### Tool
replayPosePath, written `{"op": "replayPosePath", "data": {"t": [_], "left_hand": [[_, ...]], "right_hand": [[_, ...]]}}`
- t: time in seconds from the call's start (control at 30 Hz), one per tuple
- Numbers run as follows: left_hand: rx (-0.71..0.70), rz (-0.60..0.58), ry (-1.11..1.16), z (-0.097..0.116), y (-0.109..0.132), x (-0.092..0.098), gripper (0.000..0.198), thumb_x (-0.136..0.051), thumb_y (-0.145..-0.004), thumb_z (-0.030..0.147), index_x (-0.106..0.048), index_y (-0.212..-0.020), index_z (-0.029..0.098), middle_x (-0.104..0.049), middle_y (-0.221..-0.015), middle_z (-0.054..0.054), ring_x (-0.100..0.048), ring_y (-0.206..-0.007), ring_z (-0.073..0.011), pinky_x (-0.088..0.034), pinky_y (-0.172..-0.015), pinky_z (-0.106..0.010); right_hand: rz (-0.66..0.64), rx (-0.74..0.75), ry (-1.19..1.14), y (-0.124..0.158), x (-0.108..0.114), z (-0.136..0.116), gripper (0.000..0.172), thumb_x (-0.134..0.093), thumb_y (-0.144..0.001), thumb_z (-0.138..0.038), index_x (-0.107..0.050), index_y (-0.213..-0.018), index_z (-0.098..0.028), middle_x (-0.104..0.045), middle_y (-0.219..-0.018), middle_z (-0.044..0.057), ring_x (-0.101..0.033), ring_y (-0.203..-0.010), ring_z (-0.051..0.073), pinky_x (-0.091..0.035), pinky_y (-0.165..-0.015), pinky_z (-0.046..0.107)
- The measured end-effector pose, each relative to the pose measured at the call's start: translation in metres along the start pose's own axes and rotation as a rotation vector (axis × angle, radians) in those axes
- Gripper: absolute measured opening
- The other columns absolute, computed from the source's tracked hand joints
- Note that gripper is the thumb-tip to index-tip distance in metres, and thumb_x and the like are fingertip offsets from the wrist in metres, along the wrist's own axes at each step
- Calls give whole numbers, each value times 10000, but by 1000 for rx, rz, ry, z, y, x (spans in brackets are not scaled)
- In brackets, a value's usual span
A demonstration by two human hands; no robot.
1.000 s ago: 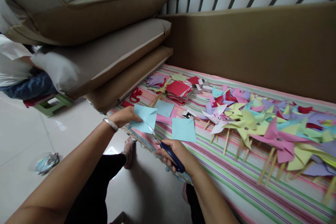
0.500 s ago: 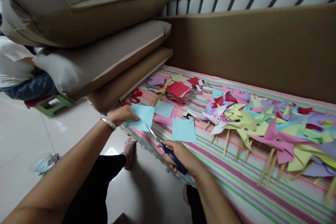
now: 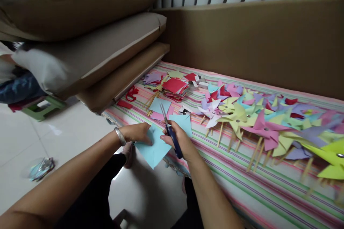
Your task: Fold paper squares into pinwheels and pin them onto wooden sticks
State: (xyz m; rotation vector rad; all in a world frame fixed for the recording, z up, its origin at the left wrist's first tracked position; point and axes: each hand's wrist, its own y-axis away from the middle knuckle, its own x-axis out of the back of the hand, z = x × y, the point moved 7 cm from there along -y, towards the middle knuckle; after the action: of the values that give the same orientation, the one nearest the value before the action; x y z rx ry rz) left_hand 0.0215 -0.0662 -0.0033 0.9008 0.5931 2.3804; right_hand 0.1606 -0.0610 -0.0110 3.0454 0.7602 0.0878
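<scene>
Between the thumb and fingers of my left hand (image 3: 138, 133) is a light blue paper square (image 3: 154, 150), with one corner hanging toward me over the front edge and a slit showing near that corner. My right hand (image 3: 178, 137) is wrapped round the dark blue handles of a pair of scissors (image 3: 173, 139). Their blades point away from me, up off the square. A second blue square (image 3: 184, 123) lies partly behind my right hand. Beyond it, another blue square (image 3: 160, 106) rests on pink paper.
Many finished paper pinwheels (image 3: 238, 116) on sticks cover the right of the striped cloth (image 3: 215, 164). A stack of red paper (image 3: 174, 86), red scissors (image 3: 131, 93) and wooden sticks (image 3: 152, 101) lie farther back. Large cushions (image 3: 102, 50) are piled at left, near a green stool (image 3: 41, 107).
The blades have come away from the held square and now point upward. My left hand has brought the square nearer and turned it corner-down. The view has shifted slightly right.
</scene>
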Motion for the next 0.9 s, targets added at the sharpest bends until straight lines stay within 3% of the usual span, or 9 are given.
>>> {"op": "replayPosePath", "data": {"t": [0.1, 0.17, 0.33, 0.4, 0.5, 0.57, 0.63, 0.73, 0.9], "left_hand": [[-12, -52, 22, 10, -2, -6, 167, -691, -541, 181, -591, -673, 159, -633, -620, 10, -560, -556, -148, -377, -457, -215], [-61, -78, 165, 13, -2, -1, 209, -714, -555, 191, -624, -741, 157, -660, -689, -6, -584, -605, -155, -418, -521, -227], [-259, 102, 819, 2, -4, 26, 329, -668, -698, 379, -647, -944, 162, -667, -792, -46, -615, -725, -165, -478, -706, -297], [-286, 108, 993, -2, -12, 19, 357, -643, -713, 439, -650, -934, 159, -666, -778, -55, -624, -730, -179, -486, -734, -329], [-281, 122, 1096, 4, -31, -3, 295, -704, -678, 359, -663, -867, 136, -680, -798, -68, -629, -717, -170, -491, -745, -316], [-305, 146, 1125, 16, -43, -14, 348, -726, -662, 293, -652, -964, 137, -693, -905, -86, -638, -786, -184, -487, -788, -320], [-333, 212, 1141, 25, -52, -13, 449, -760, -611, 229, -629, -1032, 142, -690, -974, -92, -641, -821, -198, -489, -800, -326], [-307, 325, 1126, 21, -61, 10, 476, -785, -550, 200, -634, -994, 123, -701, -938, -98, -649, -775, -203, -507, -743, -317], [-173, 480, 1017, -25, -66, 74, 364, -796, -505, 227, -662, -822, 105, -711, -766, -78, -639, -630, -189, -508, -634, -303]], "right_hand": [[-29, -22, 55, 0, -8, -1, 500, -680, -640, -225, -507, -1108, -203, -462, -698, -58, -432, -596, 89, -365, -574, 216], [16, -29, 35, 0, -6, 0, 484, -667, -636, -216, -519, -1097, -193, -434, -664, -65, -396, -570, 85, -337, -547, 213], [312, 15, -208, -2, 22, 4, 461, -631, -651, -260, -495, -1088, -201, -493, -718, -43, -456, -610, 112, -371, -575, 230], [421, 41, -312, -5, 31, 9, 475, -644, -639, -278, -483, -1079, -209, -531, -769, -26, -499, -652, 132, -397, -593, 242], [535, 84, -402, -12, 38, 16, 496, -665, -626, -290, -466, -1073, -213, -559, -830, -6, -535, -686, 150, -430, -612, 260], [593, 101, -407, -18, 40, 20, 507, -671, -630, -298, -457, -1083, -215, -567, -859, 2, -551, -713, 159, -447, -641, 273], [624, 106, -383, -25, 40, 23, 514, -673, -637, -302, -455, -1093, -212, -571, -882, 11, -561, -754, 167, -456, -689, 288], [575, 93, -325, -35, 38, 19, 527, -671, -645, -293, -468, -1124, -210, -571, -884, 15, -562, -779, 165, -454, -712, 289], [325, -35, -199, -38, 22, 9, 526, -658, -685, -305, -489, -1175, -218, -578, -812, 8, -551, -676, 133, -444, -602, 257]]}}
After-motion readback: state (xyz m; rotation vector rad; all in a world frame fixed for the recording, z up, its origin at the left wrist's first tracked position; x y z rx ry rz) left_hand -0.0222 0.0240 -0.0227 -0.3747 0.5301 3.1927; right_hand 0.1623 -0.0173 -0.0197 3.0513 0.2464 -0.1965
